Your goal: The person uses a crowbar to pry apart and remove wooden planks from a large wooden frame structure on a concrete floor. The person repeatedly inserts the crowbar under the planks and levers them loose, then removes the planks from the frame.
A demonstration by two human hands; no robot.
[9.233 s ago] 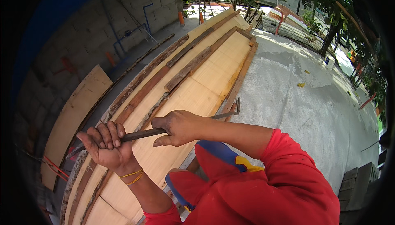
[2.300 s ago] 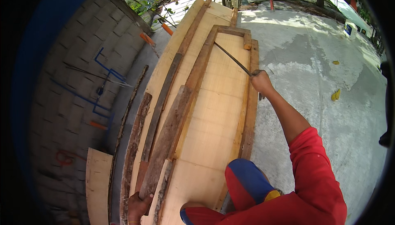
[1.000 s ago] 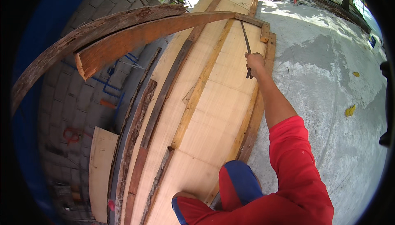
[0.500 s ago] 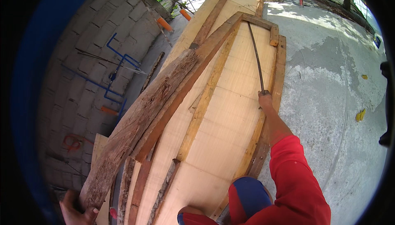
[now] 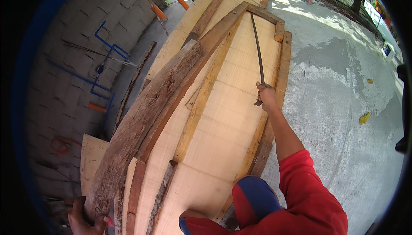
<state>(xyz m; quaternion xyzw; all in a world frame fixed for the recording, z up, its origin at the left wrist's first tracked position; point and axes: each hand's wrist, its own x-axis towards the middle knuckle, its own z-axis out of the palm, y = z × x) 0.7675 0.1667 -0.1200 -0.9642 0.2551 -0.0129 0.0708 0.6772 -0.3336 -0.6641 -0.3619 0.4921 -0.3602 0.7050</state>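
Observation:
My right hand point(image 5: 267, 97) is closed around a dark metal pry bar point(image 5: 258, 48). Its far end meets the short wooden crosspiece point(image 5: 265, 15) at the top of the frame, and a stub pokes out below my fist. At the lower left, my left hand point(image 5: 86, 218) grips the near end of a rough, weathered plank point(image 5: 141, 100), thumb on one side and fingers on the other. That plank lies slantwise along a reddish-brown beam point(image 5: 171, 108). Beneath them is a pale plywood panel point(image 5: 231, 106) with wooden battens point(image 5: 201, 106) running lengthwise.
A grey block wall point(image 5: 64, 84) with blue pipes point(image 5: 99, 69) stands at the left. Orange pipe stubs point(image 5: 159, 12) rise near it. Concrete floor point(image 5: 322, 106) with a yellow leaf point(image 5: 364, 118) spreads at the right. My knees point(image 5: 257, 196) are by the panel's near end.
The whole view has shifted, so the wood appears farther left and slightly higher. The stub of the bar below my right fist shows more now. Both hands keep their holds.

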